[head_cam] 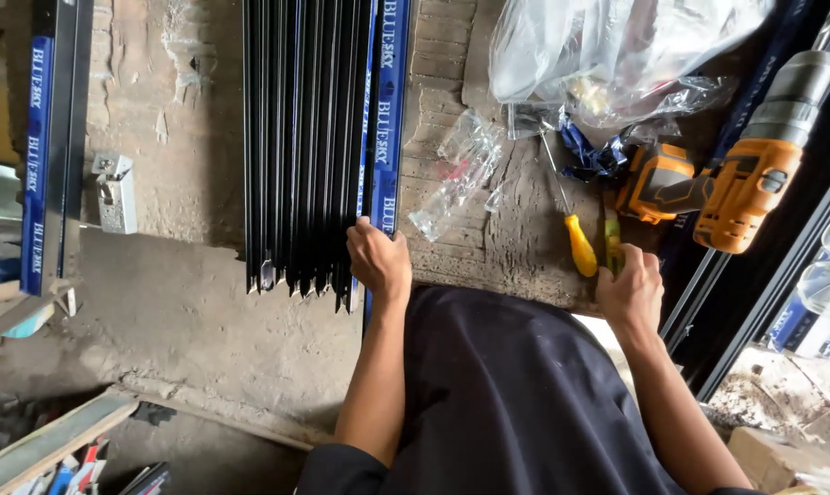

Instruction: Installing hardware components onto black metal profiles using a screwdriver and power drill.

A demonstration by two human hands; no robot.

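Head view, looking down past a dark garment onto a rough concrete and brick floor (177, 302). The left hand (378, 258) rests with curled fingers on the near end of a bundle of black metal profiles (305, 137), closed against the outermost piece, a profile wrapped in blue protective film (386, 119); whether the fingers wrap fully round it cannot be told. The bundle runs away from the viewer and is cut off by the top edge; its near ends are staggered and stop just beside the hand. To the left of the bundle lies open floor, bounded by a small grey metal bracket (114, 191) and, at the far left edge, another blue-filmed profile (41, 147), also cut off at the top.

The right hand (630, 291) is closed on a green-handled tool (613, 249), of which only the handle's end shows above the fingers; its kind is hard to make out. Just beside it lies a yellow-handled screwdriver (575, 229), its shaft pointing away. An orange cordless drill (741, 183) lies near, right of the hand, across dark rails (763, 284) that run diagonally to the right edge. Between the two hands lie crumpled clear plastic wrappers (461, 174); a larger clear plastic bag (608, 50), contents indistinct, reaches the top edge. Wooden offcuts (48, 440) occupy the lower left corner, partly cut off.
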